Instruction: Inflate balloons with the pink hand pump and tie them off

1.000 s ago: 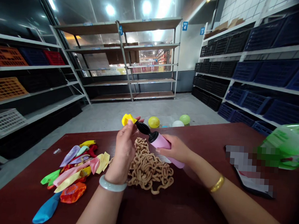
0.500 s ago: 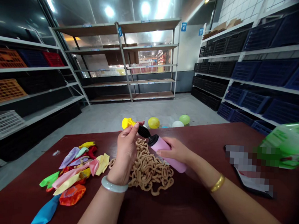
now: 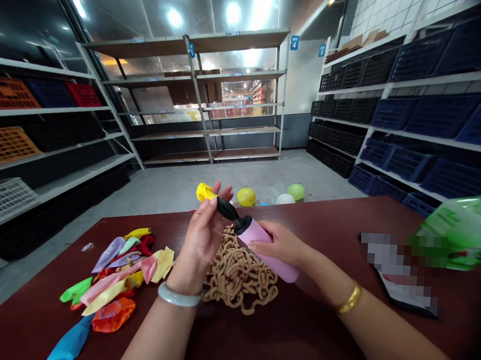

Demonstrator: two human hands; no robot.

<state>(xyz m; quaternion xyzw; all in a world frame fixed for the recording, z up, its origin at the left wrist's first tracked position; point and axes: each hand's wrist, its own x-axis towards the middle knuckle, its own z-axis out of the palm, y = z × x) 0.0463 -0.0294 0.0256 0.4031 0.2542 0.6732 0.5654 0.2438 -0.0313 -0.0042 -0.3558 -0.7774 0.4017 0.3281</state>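
A yellow balloon (image 3: 205, 192), uninflated, sits on the black nozzle of a pink hand pump (image 3: 267, 247). My left hand (image 3: 207, 227) pinches the balloon's neck at the nozzle tip with thumb and index finger, its other fingers raised and apart. Wrapped round the pink barrel, my right hand (image 3: 279, 242) holds the pump at a slant. Below both hands a pile of tan, rope-like strands (image 3: 238, 280) lies on the dark red table (image 3: 296, 335). Loose flat balloons (image 3: 114, 286) in several colours are spread on the left.
On the right lie a blurred dark-edged item (image 3: 405, 288) and a green plastic bag (image 3: 461, 231). Beyond the far table edge, inflated balloons (image 3: 246, 196) rest on the floor. Shelves (image 3: 243, 131) with crates stand around the room.
My left hand's other fingers have lifted and spread from the nozzle, while thumb and index finger stay at the balloon's neck. The yellow balloon's flat end has tipped slightly.
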